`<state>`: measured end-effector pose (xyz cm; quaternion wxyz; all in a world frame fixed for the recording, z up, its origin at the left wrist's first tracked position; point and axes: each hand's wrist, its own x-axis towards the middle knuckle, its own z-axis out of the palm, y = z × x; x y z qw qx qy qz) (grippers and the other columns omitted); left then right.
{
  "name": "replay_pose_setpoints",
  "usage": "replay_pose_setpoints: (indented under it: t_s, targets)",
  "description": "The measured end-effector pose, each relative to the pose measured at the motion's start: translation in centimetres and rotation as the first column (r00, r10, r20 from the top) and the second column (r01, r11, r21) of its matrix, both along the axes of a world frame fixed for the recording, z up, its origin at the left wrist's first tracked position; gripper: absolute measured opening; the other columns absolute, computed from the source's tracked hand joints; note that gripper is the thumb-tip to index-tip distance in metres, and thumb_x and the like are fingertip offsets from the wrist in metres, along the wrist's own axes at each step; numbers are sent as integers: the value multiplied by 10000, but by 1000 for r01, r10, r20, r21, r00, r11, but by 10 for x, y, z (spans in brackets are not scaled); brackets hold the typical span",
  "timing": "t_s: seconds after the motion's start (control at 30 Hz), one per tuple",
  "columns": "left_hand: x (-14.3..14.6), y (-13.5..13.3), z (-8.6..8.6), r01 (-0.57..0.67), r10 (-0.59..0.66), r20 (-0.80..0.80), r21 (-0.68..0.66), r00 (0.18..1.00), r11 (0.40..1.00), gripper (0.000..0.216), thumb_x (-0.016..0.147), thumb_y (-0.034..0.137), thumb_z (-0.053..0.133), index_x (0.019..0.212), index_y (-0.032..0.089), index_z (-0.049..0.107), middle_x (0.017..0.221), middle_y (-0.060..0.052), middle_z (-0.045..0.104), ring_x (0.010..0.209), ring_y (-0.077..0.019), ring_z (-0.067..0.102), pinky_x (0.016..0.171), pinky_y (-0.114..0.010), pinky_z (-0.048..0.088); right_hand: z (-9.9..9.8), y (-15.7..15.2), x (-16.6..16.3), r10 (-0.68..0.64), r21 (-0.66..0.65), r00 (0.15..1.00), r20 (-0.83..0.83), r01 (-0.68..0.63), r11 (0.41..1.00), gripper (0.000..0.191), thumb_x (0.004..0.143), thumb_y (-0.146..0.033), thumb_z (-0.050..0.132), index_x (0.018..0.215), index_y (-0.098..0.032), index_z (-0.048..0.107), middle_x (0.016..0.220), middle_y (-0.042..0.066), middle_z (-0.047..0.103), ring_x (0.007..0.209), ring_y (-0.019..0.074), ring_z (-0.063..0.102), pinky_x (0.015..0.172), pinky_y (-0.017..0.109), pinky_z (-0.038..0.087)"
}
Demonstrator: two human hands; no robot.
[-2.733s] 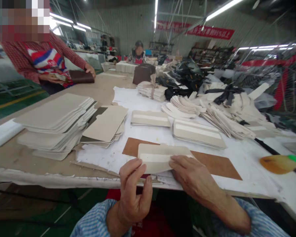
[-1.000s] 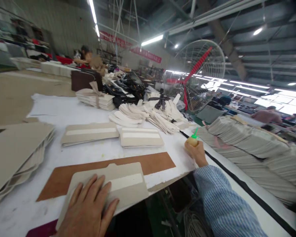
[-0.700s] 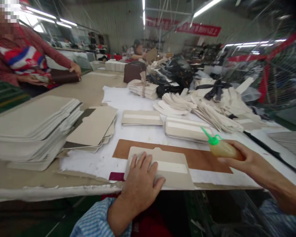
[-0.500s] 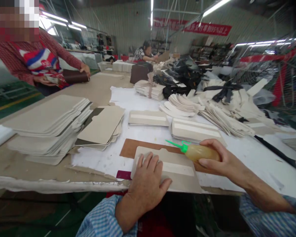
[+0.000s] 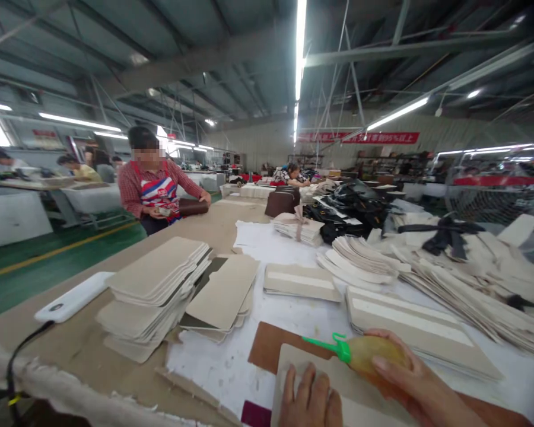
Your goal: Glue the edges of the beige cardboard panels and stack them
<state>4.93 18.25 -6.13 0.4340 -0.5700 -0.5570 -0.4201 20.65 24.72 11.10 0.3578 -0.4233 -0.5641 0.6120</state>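
Observation:
My left hand (image 5: 310, 398) lies flat on a beige panel (image 5: 290, 357) at the bottom of the picture, fingers spread; its wrist is out of view. Wrapped in my right hand (image 5: 416, 382) is a squeeze bottle (image 5: 378, 351) of amber liquid with a green nozzle. The bottle is held on its side above the panel, nozzle pointing left. Under the panel a brown sheet (image 5: 267, 346) sticks out, and a small dark purple piece (image 5: 255, 413) shows by its left edge.
Stacks of beige panels (image 5: 155, 273) stand left, with more panels (image 5: 409, 326) at right. A white device (image 5: 73, 299) with a black cable sits on the table's left side. Black bundles (image 5: 347, 207) and cream strips (image 5: 360, 261) lie behind. A person (image 5: 158, 184) stands far left holding a dark brown item.
The camera view has tilted up and turned left, so my hands and the panel sit lower in the picture. My left hand stays on the panel; the bottle stays in my right hand.

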Motion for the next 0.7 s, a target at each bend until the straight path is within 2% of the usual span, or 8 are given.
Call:
replay_pose_setpoints:
  t_s: [0.07, 0.13, 0.17, 0.2, 0.27, 0.33, 0.43, 0.7]
  targets:
    - [0, -12, 16, 47, -46, 7, -103, 999, 994, 78, 898, 275, 656, 966, 261, 691, 975, -33, 799, 1010, -264, 749, 1100, -511, 498, 0, 2, 0, -1, 80, 998, 56, -4, 997, 697, 655, -690, 830, 1148, -277, 561, 895, 36, 724, 724, 239, 633, 561, 314, 440]
    - [0, -32, 43, 155, -158, 13, -289, 987, 945, 299, 904, 456, 662, 1098, 233, 710, 1078, -77, 794, 1065, -295, 732, 1037, -500, 539, 5, 3, 1, 3, 172, 988, 156, -30, 985, 664, 667, -667, 824, 1130, -267, 565, 857, 22, 710, 744, 246, 636, 619, 338, 481]
    - [1, -43, 60, 195, -186, 61, -416, 981, 888, 452, 900, 568, 649, 1170, 210, 704, 1167, -101, 778, 1127, -320, 712, 1037, -517, 541, 8, 3, 2, -10, 227, 976, 216, -41, 973, 641, 678, -649, 820, 1126, -266, 568, 853, 14, 705, 763, 250, 641, 663, 355, 502]
    - [2, -54, 77, 217, -162, 151, -514, 975, 830, 541, 891, 629, 648, 1207, 193, 696, 1244, -119, 754, 1194, -344, 684, 1066, -554, 523, 13, 2, 3, -28, 281, 960, 280, -54, 958, 625, 678, -627, 824, 1120, -265, 571, 856, 9, 702, 789, 257, 647, 712, 375, 518]
    - [4, -69, 107, 257, -116, 252, -652, 961, 713, 525, 937, 592, 634, 1262, 183, 676, 1364, -125, 704, 1322, -359, 612, 1142, -601, 461, 21, 1, 4, -87, 380, 918, 386, -72, 922, 615, 675, -611, 822, 1121, -265, 577, 882, 9, 698, 843, 275, 653, 796, 416, 528]
    - [7, -74, 127, 286, -105, 284, -728, 953, 623, 523, 964, 546, 629, 1295, 142, 660, 1419, -150, 667, 1384, -371, 559, 1183, -621, 414, 27, 0, 2, -107, 432, 884, 456, -114, 895, 622, 673, -622, 815, 1124, -262, 580, 897, 13, 687, 843, 279, 647, 790, 424, 528]
    - [8, -73, 136, 305, -106, 299, -768, 948, 562, 539, 980, 533, 616, 1320, 116, 643, 1450, -178, 634, 1428, -385, 512, 1199, -624, 383, 30, -2, -4, -92, 484, 861, 501, -190, 854, 598, 701, -609, 805, 1125, -253, 581, 906, 17, 673, 804, 258, 636, 758, 404, 529]
    - [8, -73, 137, 322, -116, 311, -771, 943, 550, 537, 978, 540, 622, 1312, 120, 641, 1417, -171, 645, 1423, -379, 505, 1204, -619, 370, 29, 1, -22, -85, 610, 864, 496, -277, 743, 573, 756, -587, 796, 1152, -233, 583, 974, 53, 685, 828, 261, 656, 776, 408, 540]
